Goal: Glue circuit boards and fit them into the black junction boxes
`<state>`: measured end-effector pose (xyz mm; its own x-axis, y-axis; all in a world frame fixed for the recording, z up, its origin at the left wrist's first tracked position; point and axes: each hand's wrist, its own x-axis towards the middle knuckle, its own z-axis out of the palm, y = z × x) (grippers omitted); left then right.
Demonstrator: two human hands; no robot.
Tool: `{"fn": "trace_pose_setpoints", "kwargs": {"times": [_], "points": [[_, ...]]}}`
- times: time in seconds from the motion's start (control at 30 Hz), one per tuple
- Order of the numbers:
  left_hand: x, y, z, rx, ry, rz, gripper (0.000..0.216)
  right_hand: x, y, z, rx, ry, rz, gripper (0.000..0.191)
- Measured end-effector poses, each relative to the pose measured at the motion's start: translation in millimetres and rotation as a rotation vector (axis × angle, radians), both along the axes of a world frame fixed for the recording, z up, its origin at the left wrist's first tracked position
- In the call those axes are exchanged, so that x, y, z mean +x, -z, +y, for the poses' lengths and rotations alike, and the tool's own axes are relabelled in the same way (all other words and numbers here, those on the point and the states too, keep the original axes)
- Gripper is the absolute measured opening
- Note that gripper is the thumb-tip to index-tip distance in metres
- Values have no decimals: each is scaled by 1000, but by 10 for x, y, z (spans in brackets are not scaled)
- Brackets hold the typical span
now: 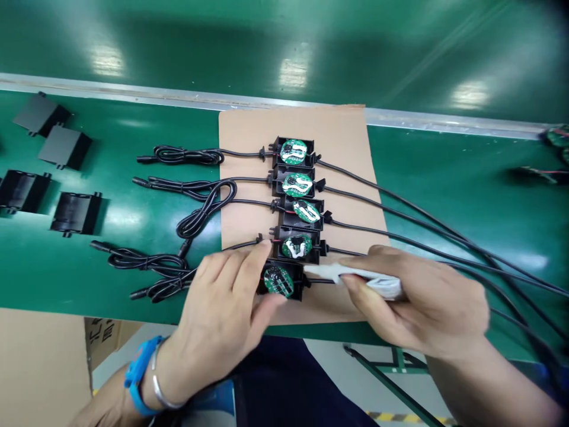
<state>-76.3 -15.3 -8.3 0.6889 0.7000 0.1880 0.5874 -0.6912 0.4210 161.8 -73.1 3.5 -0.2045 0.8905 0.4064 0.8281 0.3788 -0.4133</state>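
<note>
My right hand [427,302] is closed around a white squeeze tube [377,283], its narrow nozzle pointing left over the right end of the nearest black plastic box [297,290]. Inside that box lies a green circuit board [278,281] with no white paste visible on it. My left hand [226,296] is at the box's left side, index finger and thumb stretched apart around it. The thumb tip is by the board's lower edge. Behind, several similar boxes form a column, each with a green board [297,245] bearing a white paste bead. Part of the nearest box is hidden by my left hand.
Brown cardboard [249,130] lies under the boxes on the green table [413,154]. Bundled black cables [189,155] lie left, and long cables [400,204] run off right. Several empty black cases [75,212] sit far left. More circuit boards [558,139] are at the right edge.
</note>
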Motion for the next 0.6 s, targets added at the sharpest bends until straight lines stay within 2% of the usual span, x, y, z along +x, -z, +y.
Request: {"fn": "trace_pose_setpoints", "kwargs": {"times": [0.1, 0.27, 0.6], "points": [[-4, 151, -237, -25, -115, -98, 72, -116, 16, 27, -111, -95, 160, 17], [93, 396, -375, 25, -255, -154, 71, -225, 144, 144, -183, -201, 194, 12], [106, 472, -377, 51, -254, -195, 65, -205, 115, 177, -209, -222, 152, 10]]}}
